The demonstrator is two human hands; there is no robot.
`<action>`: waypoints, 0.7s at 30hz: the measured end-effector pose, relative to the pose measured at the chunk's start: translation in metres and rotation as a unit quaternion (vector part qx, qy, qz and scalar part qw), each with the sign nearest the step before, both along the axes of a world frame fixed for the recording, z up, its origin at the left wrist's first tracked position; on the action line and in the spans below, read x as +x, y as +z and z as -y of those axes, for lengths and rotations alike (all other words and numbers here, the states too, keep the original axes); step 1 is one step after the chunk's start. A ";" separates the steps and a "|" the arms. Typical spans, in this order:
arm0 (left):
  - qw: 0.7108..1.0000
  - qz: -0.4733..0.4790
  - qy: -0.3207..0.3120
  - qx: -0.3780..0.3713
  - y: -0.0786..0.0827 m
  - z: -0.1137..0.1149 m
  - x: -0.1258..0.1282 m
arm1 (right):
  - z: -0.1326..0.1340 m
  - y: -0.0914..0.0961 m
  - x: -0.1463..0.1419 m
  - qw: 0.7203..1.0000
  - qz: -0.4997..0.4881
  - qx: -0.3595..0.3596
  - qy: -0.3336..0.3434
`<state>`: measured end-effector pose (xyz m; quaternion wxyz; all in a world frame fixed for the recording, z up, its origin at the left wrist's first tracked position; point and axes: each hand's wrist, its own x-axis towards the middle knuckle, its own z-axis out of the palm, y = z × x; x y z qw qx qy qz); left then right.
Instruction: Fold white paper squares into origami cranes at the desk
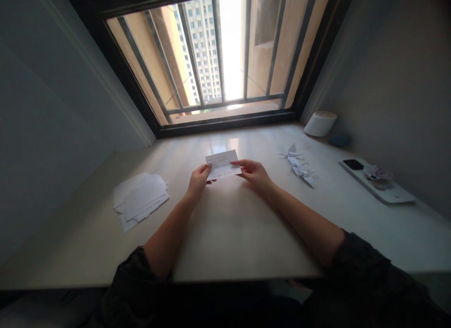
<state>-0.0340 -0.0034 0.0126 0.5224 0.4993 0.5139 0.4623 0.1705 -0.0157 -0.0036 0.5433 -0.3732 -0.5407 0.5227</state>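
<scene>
A small white sheet of paper [222, 164], folded along its middle, is held just above the pale tabletop [229, 224] near the window. My left hand [199, 180] pinches its left edge with thumb and fingers closed on it. My right hand [254, 173] grips the right edge the same way. Both forearms reach forward from dark sleeves at the near edge.
A loose stack of white paper sheets [140, 199] lies at the left. Folded paper cranes [299, 165] sit at the right. Further right are a phone on a white tray [377, 180] and a roll of tape [320, 123]. Walls close in on both sides.
</scene>
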 end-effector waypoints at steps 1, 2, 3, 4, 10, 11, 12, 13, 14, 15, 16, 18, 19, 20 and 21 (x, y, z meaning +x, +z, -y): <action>1.000 0.000 -0.002 -0.002 0.001 0.001 0.000 | 0.000 0.000 -0.001 1.000 -0.004 -0.001 -0.003; 1.000 0.000 -0.006 0.000 0.002 0.001 0.001 | 0.000 0.001 -0.001 1.000 -0.008 -0.002 -0.008; 1.000 0.000 -0.011 0.003 0.002 0.001 0.001 | 0.000 0.001 -0.002 1.000 -0.011 -0.004 -0.016; 1.000 0.001 -0.018 0.006 0.002 0.002 0.001 | 0.000 0.002 -0.002 1.000 -0.014 -0.008 -0.026; 0.999 0.018 -0.022 -0.027 0.001 0.002 0.004 | 0.000 0.006 -0.003 0.995 -0.006 -0.032 -0.098; 0.999 0.023 -0.020 -0.038 0.001 0.002 0.004 | 0.000 0.007 -0.003 0.994 -0.011 -0.036 -0.101; 0.998 0.029 -0.021 -0.051 0.002 0.002 0.004 | 0.000 0.007 -0.003 0.994 -0.017 -0.040 -0.102; 0.997 0.035 -0.025 -0.063 0.003 0.003 0.004 | 0.000 0.006 -0.003 0.993 -0.026 -0.045 -0.103; 0.996 0.038 -0.034 -0.073 0.004 0.003 0.004 | 0.000 0.006 -0.003 0.992 -0.037 -0.053 -0.106; 0.995 0.036 -0.048 -0.081 0.005 0.004 0.004 | -0.001 0.005 -0.003 0.991 -0.049 -0.062 -0.108; 0.994 0.028 -0.064 -0.082 0.006 0.005 0.004 | -0.002 0.004 -0.003 0.989 -0.061 -0.071 -0.111; 0.993 0.005 -0.090 -0.070 0.007 0.007 0.005 | -0.003 0.003 -0.001 0.987 -0.078 -0.083 -0.117; 0.994 -0.005 -0.092 -0.060 0.007 0.008 0.006 | -0.004 0.003 -0.001 0.986 -0.082 -0.083 -0.120; 0.995 -0.011 -0.083 -0.047 0.007 0.008 0.007 | -0.004 0.003 0.000 0.985 -0.084 -0.081 -0.124; 0.998 -0.014 -0.062 -0.028 0.006 0.008 0.007 | -0.004 0.003 0.000 0.986 -0.083 -0.078 -0.126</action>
